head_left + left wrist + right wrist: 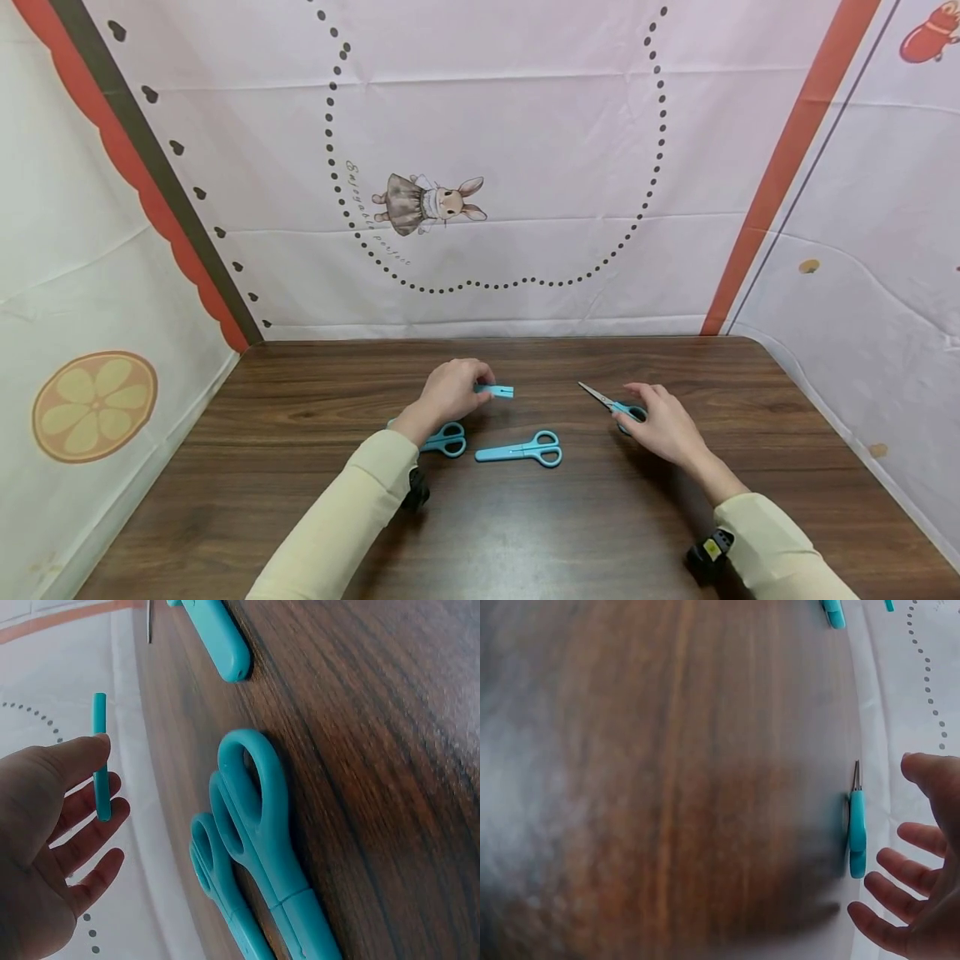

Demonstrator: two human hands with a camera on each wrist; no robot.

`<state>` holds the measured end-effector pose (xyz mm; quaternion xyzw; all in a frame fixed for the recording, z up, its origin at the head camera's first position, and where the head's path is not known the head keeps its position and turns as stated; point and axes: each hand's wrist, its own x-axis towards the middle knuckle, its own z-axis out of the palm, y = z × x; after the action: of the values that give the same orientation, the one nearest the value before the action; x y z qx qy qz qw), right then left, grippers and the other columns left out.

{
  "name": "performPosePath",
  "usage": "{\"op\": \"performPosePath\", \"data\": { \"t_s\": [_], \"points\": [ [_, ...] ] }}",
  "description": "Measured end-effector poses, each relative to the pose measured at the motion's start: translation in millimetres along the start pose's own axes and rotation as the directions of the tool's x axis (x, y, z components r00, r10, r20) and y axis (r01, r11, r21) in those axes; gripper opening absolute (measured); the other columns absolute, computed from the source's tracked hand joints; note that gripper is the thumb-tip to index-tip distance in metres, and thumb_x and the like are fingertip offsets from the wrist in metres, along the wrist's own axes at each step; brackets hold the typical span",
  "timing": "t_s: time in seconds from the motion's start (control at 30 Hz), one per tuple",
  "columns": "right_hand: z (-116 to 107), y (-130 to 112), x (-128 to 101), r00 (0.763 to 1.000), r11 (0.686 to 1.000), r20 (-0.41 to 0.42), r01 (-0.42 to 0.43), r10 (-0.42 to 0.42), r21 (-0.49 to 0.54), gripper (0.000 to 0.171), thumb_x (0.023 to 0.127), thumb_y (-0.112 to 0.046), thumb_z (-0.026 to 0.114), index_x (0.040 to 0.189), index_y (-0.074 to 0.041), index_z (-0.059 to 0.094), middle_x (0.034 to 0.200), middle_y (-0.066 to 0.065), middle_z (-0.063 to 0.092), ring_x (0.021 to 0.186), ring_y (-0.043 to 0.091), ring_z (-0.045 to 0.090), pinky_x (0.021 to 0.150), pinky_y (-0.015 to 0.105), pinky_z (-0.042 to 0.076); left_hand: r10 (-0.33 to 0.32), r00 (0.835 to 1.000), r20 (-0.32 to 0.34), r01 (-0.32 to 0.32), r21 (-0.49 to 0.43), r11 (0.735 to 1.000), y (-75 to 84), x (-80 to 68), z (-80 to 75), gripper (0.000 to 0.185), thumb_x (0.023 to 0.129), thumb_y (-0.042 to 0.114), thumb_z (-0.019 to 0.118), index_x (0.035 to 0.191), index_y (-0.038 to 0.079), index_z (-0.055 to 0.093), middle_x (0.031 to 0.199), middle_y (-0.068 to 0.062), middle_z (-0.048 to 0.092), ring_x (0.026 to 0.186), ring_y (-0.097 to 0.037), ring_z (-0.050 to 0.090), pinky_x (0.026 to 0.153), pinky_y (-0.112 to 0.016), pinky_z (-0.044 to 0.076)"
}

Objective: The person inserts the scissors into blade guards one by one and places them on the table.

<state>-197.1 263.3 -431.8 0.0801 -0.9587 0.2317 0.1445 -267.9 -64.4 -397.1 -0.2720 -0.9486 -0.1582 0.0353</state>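
Where the head view looks down, a dark wood-grain tabletop (pixel 300 500) sits boxed in by pale printed cloth walls, a rabbit figure (pixel 431 202) on the far one and an orange-slice print (pixel 93 406) at 9 o'clock. At centre the left hand (pixel 450 392) pinches a small teal blade cover (pixel 495 390) by one end, the free end pointing to 3 o'clock, lifted just off the wood. Half hidden under that wrist lie capped teal scissors (pixel 446 439); a second capped pair (pixel 521 450) lies in the open at 5 o'clock from the hand. At 3 o'clock the right hand (pixel 663 425) rests on the handles of uncapped scissors (pixel 611 404), their bare steel tip aimed at 10 o'clock.

From the left wrist, thumb and fingers (pixel 82 817) are closed on the cover (pixel 100 757), a slim smooth plastic strip. Beside it the two looped handles (pixel 244 817) stack glossy and rounded, and the other pair's capped tip (pixel 221 641) shows at 12 o'clock.

From the right wrist, much is blurred; the fingers (pixel 915 877) hang relaxed and spread, the grip open, just beside the uncapped scissors (pixel 856 825).
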Motion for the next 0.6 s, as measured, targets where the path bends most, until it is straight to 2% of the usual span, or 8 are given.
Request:
{"op": "performPosePath", "data": {
  "t_s": [0.3, 0.6],
  "points": [
    [-1.3, 4.1, -1.5, 1.0, 1.0, 0.023, -0.007, 0.008, -0.024, 0.054, 0.08, -0.031, 0.068, 0.121, 0.001, 0.055, 0.112, 0.025, 0.056, 0.102, 0.043, 0.053, 0.083, 0.053, 0.041, 0.03, 0.999, -0.029, -0.03, -0.003, 1.0, 3.9, -2.0, -0.5, 0.01, 0.082, 0.029, 0.07, 0.09, 0.024, 0.067, 0.088, 0.011, 0.063, 0.08, -0.007, 0.058, 0.072, -0.029, 0.047],
    [-1.2, 6.0, -3.3, 0.999, 0.997, 0.049, -0.002, 0.006, -0.077, 0.055, 0.077, -0.034, 0.07, 0.118, 0.001, 0.058, 0.104, 0.023, 0.058, 0.092, 0.039, 0.055, 0.075, 0.049, 0.043, 0.044, 0.998, -0.034, -0.045, -0.04, 0.998, -0.1, -8.6, 3.8, 0.01, 0.083, 0.03, 0.069, 0.091, 0.024, 0.068, 0.087, 0.01, 0.063, 0.077, -0.006, 0.056, 0.067, -0.026, 0.046]
  ]
}}
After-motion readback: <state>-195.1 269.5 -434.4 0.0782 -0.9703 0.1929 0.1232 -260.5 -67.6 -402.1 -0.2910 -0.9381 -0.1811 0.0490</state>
